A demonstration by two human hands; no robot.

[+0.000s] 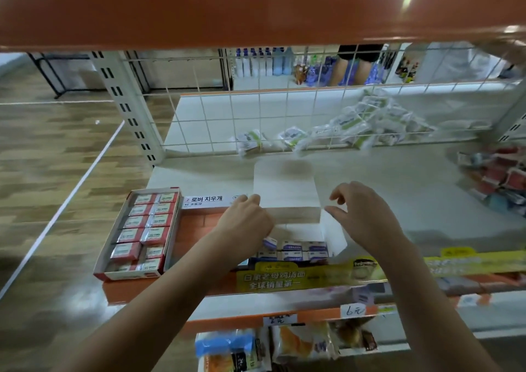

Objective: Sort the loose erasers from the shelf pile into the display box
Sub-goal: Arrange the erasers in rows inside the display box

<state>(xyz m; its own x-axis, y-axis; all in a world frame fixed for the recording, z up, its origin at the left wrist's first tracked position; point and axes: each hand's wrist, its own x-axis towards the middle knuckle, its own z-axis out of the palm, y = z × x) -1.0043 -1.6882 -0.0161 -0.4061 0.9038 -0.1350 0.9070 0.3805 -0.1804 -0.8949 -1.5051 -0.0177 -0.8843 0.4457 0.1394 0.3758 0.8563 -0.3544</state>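
Note:
A white display box (333, 236) stands on the shelf in front of me, its lid (284, 185) folded back. Two rows of blue-labelled erasers (303, 251) lie in its near end. My left hand (244, 223) reaches into the box's left side and pinches one small blue-and-white eraser (269, 242), tilted at my fingertips. My right hand (363, 216) hovers over the box's right flap with loosely curled fingers and holds nothing. A loose pile of red and blue packets (496, 179) lies at the shelf's right end.
A red box (141, 231) full of red-labelled erasers sits to the left of the white box. Behind a wire grid (256, 115), green-and-white packets (361, 124) are heaped. An orange shelf (256, 7) hangs overhead. Snack packs (299, 343) fill the shelf below.

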